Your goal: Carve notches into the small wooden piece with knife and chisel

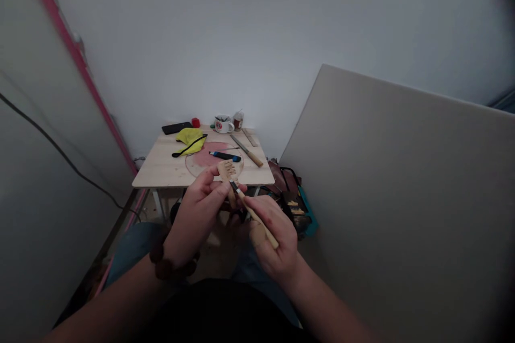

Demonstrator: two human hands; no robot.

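Observation:
My left hand, with a dark bead bracelet at its wrist, is closed around a pale wooden comb. The comb's short, thick teeth point to the right. In my right hand is a carving knife with a light wooden handle, its fingers wrapped round it. The short blade lies against the comb's toothed side, close to my left fingers. Both hands are above my lap, just in front of the small table. My left fingers hide part of the comb.
On the table lie a blue-black utility knife, a wooden-handled file, a yellow cloth, a black phone, a white mug and a jar. A large pale panel stands at right, beside a teal-edged bag.

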